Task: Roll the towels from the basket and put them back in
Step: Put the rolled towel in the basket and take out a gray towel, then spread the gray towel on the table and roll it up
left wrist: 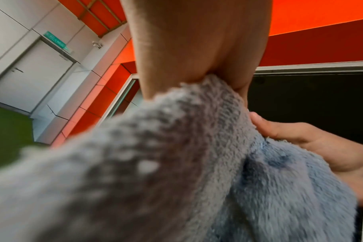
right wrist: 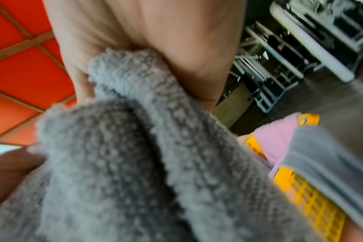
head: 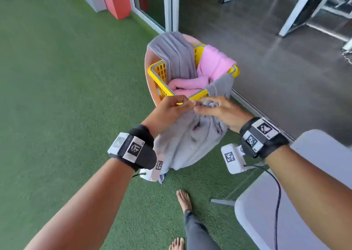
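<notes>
A grey fluffy towel (head: 187, 137) hangs bunched in the air in front of the yellow basket (head: 155, 72). My left hand (head: 172, 106) pinches its top edge, and my right hand (head: 219, 107) grips the same edge right beside it. Up close, the grey towel (left wrist: 176, 163) comes out from between my left fingers, and the grey towel (right wrist: 135, 147) is clamped in my right hand. The basket holds a pink towel (head: 213, 63) and another grey towel (head: 175, 53) draped over its rim. A third grey towel (head: 222, 86) hangs over its near right corner.
The basket sits on a pink round stool (head: 150, 59) on green artificial turf (head: 66, 97). A white table (head: 304, 202) stands at the right, with a cable across it. My bare feet (head: 183, 200) are below. A glass door frame (head: 171, 5) and a dark floor lie behind.
</notes>
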Available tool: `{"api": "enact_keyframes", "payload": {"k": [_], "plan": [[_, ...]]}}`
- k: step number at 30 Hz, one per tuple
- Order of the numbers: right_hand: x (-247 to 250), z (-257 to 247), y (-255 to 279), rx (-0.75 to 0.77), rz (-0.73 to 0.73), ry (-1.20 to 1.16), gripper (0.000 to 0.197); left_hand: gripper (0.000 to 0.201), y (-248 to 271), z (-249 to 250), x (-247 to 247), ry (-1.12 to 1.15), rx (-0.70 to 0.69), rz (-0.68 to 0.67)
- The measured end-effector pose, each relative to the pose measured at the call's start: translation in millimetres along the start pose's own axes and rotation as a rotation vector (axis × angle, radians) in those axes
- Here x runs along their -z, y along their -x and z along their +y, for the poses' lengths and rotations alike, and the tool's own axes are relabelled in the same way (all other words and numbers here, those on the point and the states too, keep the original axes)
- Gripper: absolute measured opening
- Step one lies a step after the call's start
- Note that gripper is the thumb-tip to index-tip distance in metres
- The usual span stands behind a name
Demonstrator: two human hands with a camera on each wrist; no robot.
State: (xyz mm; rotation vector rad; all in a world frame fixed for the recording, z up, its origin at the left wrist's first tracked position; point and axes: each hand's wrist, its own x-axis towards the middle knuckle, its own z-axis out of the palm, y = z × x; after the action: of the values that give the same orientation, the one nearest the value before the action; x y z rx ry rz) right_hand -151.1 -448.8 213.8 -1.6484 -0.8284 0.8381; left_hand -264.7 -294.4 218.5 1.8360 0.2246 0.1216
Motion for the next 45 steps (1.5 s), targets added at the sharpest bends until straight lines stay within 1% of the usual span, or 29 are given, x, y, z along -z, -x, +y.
{"api": "enact_keyframes", "payload": {"k": [3, 5, 7, 9, 11, 13, 15, 16, 18, 20, 22, 23, 24, 25, 27, 28, 30, 31, 33, 34, 36, 37, 38, 40, 41, 42, 43, 44, 45], "plan": [[35.2, -12.8, 21.0, 0.018, 0.156, 0.115, 0.066, 0.039, 3.0, 10.8, -20.4, -0.007, 0.008, -0.017], [62.2, -24.7, 24.9, 0.073, 0.241, 0.191, 0.074, 0.050, 0.6, 19.3, -24.0, 0.021, -0.001, -0.045], [88.1, -39.6, 27.1, 0.097, 0.323, 0.218, 0.068, 0.058, -6.6, 29.3, -21.8, 0.043, 0.003, -0.021], [111.3, -54.4, 23.8, 0.114, 0.352, 0.255, 0.061, 0.058, -19.1, 43.7, -18.4, 0.041, -0.016, 0.020], [130.9, -66.3, 15.8, 0.150, 0.364, 0.320, 0.061, 0.044, -33.9, 64.1, -19.6, 0.026, -0.052, 0.066], [149.7, -75.4, 5.5, 0.190, 0.399, 0.359, 0.053, 0.029, -51.4, 85.1, -23.8, -0.009, -0.090, 0.124], [172.8, -81.6, -5.7, 0.238, 0.464, 0.423, 0.044, 0.026, -71.9, 101.4, -30.6, -0.070, -0.140, 0.183], [184.6, -85.5, -10.4, 0.253, 0.496, 0.471, 0.041, 0.031, -83.4, 105.8, -34.9, -0.089, -0.167, 0.196], [209.6, -91.1, -16.5, 0.273, 0.520, 0.550, 0.036, 0.050, -106.5, 110.0, -47.7, -0.120, -0.193, 0.216], [234.4, -92.1, -19.2, 0.269, 0.514, 0.651, 0.029, 0.055, -128.1, 110.9, -67.2, -0.152, -0.207, 0.259], [258.3, -80.2, -16.0, 0.241, 0.500, 0.781, 0.038, 0.044, -140.9, 103.9, -93.9, -0.176, -0.198, 0.293], [270.9, -67.4, -11.4, 0.211, 0.488, 0.836, 0.049, 0.035, -141.3, 96.1, -109.8, -0.170, -0.184, 0.294], [282.9, -52.5, -2.0, 0.166, 0.475, 0.871, 0.059, 0.028, -140.4, 80.8, -125.7, -0.172, -0.167, 0.286], [298.1, -31.7, 8.2, 0.098, 0.464, 0.896, 0.061, 0.024, -134.8, 64.6, -143.8, -0.189, -0.154, 0.272], [327.9, 22.5, 36.7, -0.103, 0.388, 0.978, 0.046, 0.024, -109.4, 21.3, -184.1, -0.249, -0.094, 0.224], [340.2, 53.7, 56.4, -0.213, 0.306, 1.012, 0.044, 0.025, -91.0, -5.7, -208.2, -0.288, -0.047, 0.176], [360.5, 122.3, 105.7, -0.408, 0.145, 1.078, 0.042, 0.025, -41.7, -53.1, -271.4, -0.367, 0.085, 0.022], [367.1, 159.0, 132.2, -0.485, 0.113, 1.082, 0.043, 0.024, -14.3, -74.2, -305.6, -0.388, 0.158, -0.058], [382.3, 226.5, 191.3, -0.643, 0.078, 1.085, 0.050, 0.022, 30.2, -100.2, -377.0, -0.363, 0.275, -0.194], [389.5, 253.2, 226.5, -0.725, 0.070, 1.089, 0.049, 0.022, 44.7, -105.8, -411.2, -0.359, 0.331, -0.240], [411.7, 298.0, 298.2, -0.913, 0.143, 1.144, 0.045, 0.022, 59.7, -108.1, -477.7, -0.383, 0.393, -0.349], [419.2, 306.1, 335.9, -1.036, 0.200, 1.161, 0.044, 0.021, 64.6, -101.1, -507.4, -0.366, 0.395, -0.458], [427.9, 313.6, 370.0, -1.190, 0.233, 1.160, 0.041, 0.021, 68.3, -92.2, -535.4, -0.332, 0.386, -0.623], [430.3, 315.0, 426.9, -1.392, 0.246, 1.124, 0.038, 0.026, 77.2, -68.1, -581.4, -0.279, 0.346, -0.979], [429.5, 316.1, 445.5, -1.428, 0.248, 1.122, 0.033, 0.030, 81.5, -55.2, -596.4, -0.262, 0.352, -1.099], [427.7, 317.2, 459.3, -1.422, 0.284, 1.132, 0.039, 0.033, 82.8, -45.4, -606.4, -0.253, 0.363, -1.160], [424.6, 320.2, 468.1, -1.353, 0.338, 1.145, 0.039, 0.036, 82.4, -37.9, -612.5, -0.245, 0.343, -1.160], [418.2, 324.8, 474.9, -1.222, 0.429, 1.180, 0.036, 0.036, 83.3, -37.3, -614.6, -0.290, 0.252, -1.066], [411.2, 329.8, 468.8, -1.043, 0.491, 1.245, 0.034, 0.032, 79.6, -42.4, -608.3, -0.408, 0.106, -0.894]]}}
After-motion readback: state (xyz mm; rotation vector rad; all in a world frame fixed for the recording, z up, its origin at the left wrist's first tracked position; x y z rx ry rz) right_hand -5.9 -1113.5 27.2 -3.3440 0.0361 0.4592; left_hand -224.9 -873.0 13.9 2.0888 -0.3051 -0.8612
